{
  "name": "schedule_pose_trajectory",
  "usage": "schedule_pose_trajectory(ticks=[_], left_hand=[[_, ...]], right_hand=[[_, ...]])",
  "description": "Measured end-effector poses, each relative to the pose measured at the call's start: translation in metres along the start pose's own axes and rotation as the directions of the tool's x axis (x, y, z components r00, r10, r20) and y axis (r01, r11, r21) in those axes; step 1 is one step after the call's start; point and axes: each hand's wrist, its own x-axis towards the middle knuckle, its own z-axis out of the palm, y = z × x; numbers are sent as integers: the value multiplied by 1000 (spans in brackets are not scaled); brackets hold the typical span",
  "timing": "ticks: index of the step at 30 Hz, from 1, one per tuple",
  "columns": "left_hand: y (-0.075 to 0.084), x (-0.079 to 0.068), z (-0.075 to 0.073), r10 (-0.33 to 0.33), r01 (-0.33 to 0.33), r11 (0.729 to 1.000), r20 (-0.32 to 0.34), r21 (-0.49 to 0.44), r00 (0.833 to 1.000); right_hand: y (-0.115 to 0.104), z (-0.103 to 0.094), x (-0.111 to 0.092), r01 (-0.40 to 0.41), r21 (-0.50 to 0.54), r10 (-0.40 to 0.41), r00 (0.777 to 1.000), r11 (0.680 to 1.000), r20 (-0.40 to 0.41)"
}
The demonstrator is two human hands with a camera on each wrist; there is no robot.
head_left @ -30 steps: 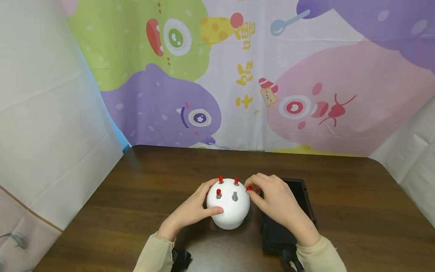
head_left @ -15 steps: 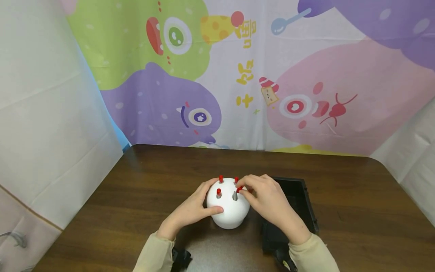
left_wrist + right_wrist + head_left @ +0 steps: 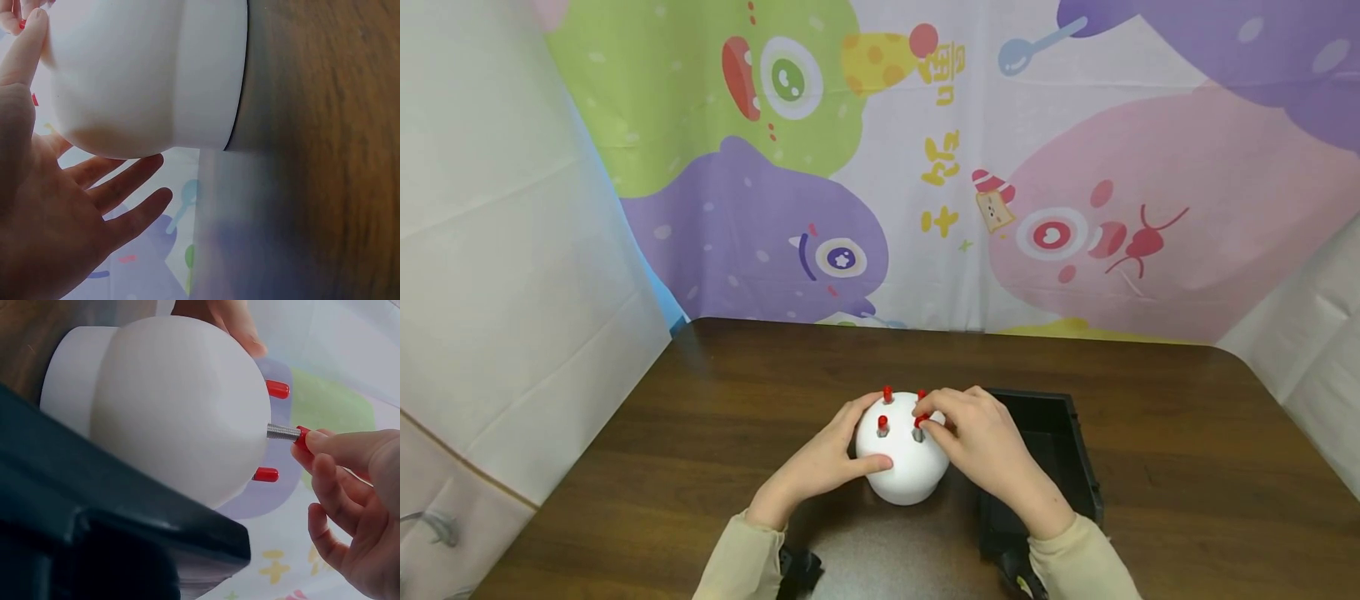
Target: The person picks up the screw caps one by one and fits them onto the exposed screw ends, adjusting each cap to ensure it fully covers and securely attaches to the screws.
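Observation:
A white dome-shaped body on a round base stands on the table. Several metal posts stick out of its top, the others wearing red caps. My left hand grips its left side, thumb on the near face and fingers toward the back. With thumb and index finger, my right hand pinches a red cap at the tip of a ridged metal post; most of the post's length shows below it. Another red cap sits beside that post in the right wrist view.
A black tray lies on the brown table, right of the dome, partly behind my right forearm. A small black object is by my left sleeve. A cartoon-printed curtain hangs behind the table.
My right hand has moved left from beside the dome, bringing the red cap onto the bare metal post's tip. The left hand and dome have stayed in place.

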Motion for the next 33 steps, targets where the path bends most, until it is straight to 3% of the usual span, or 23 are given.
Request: schedule_pose_trajectory(ticks=[9, 25, 33], left_hand=[[0, 1, 1, -2, 2, 1000, 3, 3, 1000], [-1, 1, 1, -10, 10, 1000, -1, -21, 1000], [0, 1, 1, -9, 9, 1000, 7, -17, 1000]], right_hand=[[-2, 1, 0, 6, -13, -6, 1000, 1000, 0], [-5, 5, 1, 130, -133, -130, 991, 983, 9], [-5, 7, -2, 122, -135, -123, 992, 983, 1]])
